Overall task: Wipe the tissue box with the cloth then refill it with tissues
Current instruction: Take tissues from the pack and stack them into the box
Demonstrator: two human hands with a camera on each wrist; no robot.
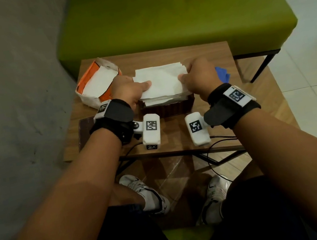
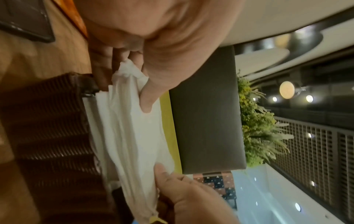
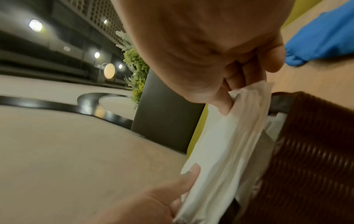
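A small wooden table (image 1: 260, 102) stands between a grey wall (image 1: 9, 82) and a pale tiled floor (image 1: 310, 50), with a green padded bench (image 1: 166, 12) just behind it. The wrist views show a dim room beyond, with round lamps, a dark grille and a leafy plant (image 2: 256, 121).

On the table sits a dark brown woven tissue box (image 1: 170, 108), open at the top. A stack of white tissues (image 1: 161, 83) rests in its opening, rising above the rim. The left hand (image 1: 129, 91) pinches the stack's left end, thumb on top and fingers beneath; the right hand (image 1: 198, 76) pinches the right end the same way.

An orange and white pack of tissues (image 1: 97, 84), torn open, lies at the table's far left. A blue cloth (image 1: 222, 73) lies crumpled just right of the right hand. A dark flat panel (image 1: 86, 136) lies near the left wrist. The printing on the pack is too blurred to read.
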